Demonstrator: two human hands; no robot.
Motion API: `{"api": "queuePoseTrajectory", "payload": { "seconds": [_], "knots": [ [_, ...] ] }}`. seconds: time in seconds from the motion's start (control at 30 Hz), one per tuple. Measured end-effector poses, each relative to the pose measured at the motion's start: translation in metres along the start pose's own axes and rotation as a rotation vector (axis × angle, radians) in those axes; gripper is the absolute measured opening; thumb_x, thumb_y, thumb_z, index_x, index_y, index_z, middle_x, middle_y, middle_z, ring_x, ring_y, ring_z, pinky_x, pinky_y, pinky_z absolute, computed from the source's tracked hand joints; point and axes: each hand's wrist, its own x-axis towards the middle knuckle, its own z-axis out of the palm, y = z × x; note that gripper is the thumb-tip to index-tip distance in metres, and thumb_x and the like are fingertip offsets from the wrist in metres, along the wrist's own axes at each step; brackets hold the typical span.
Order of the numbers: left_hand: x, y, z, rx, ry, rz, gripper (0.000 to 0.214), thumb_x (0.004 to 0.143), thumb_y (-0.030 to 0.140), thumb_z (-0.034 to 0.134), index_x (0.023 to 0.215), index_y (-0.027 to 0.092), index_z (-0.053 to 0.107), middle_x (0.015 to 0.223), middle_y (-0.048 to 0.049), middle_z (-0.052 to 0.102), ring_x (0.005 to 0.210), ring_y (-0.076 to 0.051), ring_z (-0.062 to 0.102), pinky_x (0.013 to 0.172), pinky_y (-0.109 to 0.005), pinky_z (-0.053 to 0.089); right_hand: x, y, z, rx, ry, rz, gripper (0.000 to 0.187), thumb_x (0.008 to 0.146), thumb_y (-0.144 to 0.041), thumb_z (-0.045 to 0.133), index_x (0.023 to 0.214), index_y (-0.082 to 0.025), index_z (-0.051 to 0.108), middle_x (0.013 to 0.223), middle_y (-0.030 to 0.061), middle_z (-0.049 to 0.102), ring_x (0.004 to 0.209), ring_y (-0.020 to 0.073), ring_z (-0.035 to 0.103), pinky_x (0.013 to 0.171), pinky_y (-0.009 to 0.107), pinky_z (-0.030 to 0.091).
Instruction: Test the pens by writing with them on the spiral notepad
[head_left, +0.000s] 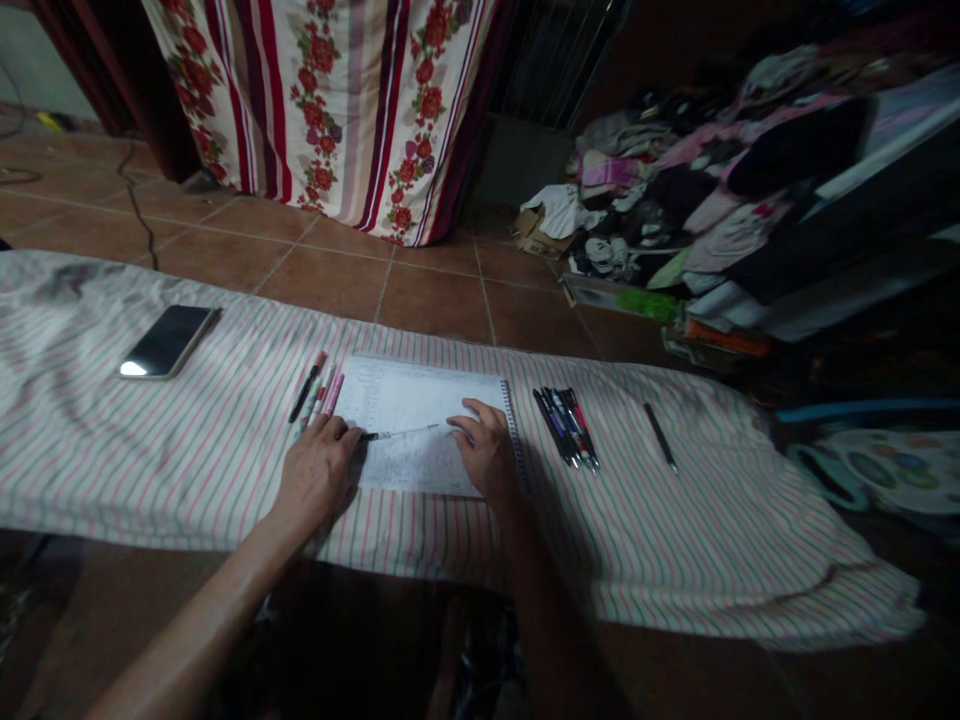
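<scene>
My left hand rests at the left side of an open spiral notebook, its fingers closed on the black end of a slim pen with a clear-looking barrel. The pen lies nearly level above the written page and points right. Past its thin end, my right hand hovers over the right part of the page, fingers bent toward the thumb; anything between the fingertips is too small to make out. Several pens and markers, some pink and one black with an orange end, lie just beyond my left hand.
A bunch of several pens lies right of the notebook, and a lone dark pen farther right. At the left is a phone on the striped cloth. A floral curtain hangs behind; piled clothes fill the back right.
</scene>
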Motion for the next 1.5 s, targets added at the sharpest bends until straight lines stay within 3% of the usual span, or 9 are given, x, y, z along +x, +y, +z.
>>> {"api": "queuePoseTrajectory", "payload": {
  "seconds": [0.5,0.8,0.93,1.5],
  "knots": [
    [0.001,0.003,0.001,0.057,-0.005,0.013,0.031,0.08,0.009,0.039,0.099,0.015,0.063,0.087,-0.0109,0.059,0.091,-0.026,0.049,0.078,-0.036,0.042,0.003,-0.014,-0.008,0.024,0.017,0.006,0.018,0.076,-0.014,0.056,0.085,-0.023,0.07,0.111,0.0074,0.056,0.103,0.0236,0.046,0.091,0.041,0.042],
    [0.0,0.005,0.0,0.043,0.028,0.014,0.029,0.085,0.018,0.037,0.097,0.016,0.064,0.083,-0.0105,0.059,0.088,-0.025,0.05,0.076,-0.035,0.042,0.008,-0.046,0.01,0.015,-0.061,-0.08,0.023,0.072,-0.015,0.063,0.092,-0.024,0.069,0.121,0.0088,0.05,0.109,0.0247,0.042,0.091,0.041,0.04],
    [-0.002,0.004,-0.003,0.039,0.011,0.008,0.029,0.085,0.017,0.038,0.099,0.017,0.063,0.084,-0.0095,0.059,0.087,-0.024,0.049,0.075,-0.034,0.043,0.009,-0.052,0.018,0.014,-0.095,-0.069,0.019,0.071,-0.014,0.064,0.086,-0.025,0.07,0.124,0.0078,0.048,0.111,0.0258,0.04,0.09,0.044,0.039],
    [-0.017,-0.027,-0.007,0.087,0.043,-0.057,0.025,0.084,0.016,0.04,0.096,0.018,0.063,0.084,-0.0079,0.059,0.087,-0.024,0.05,0.072,-0.033,0.044,0.015,-0.061,0.032,-0.044,-0.081,-0.059,0.022,0.08,-0.012,0.051,0.088,-0.02,0.07,0.117,0.0104,0.054,0.105,0.0246,0.043,0.088,0.041,0.041]
  ]
}}
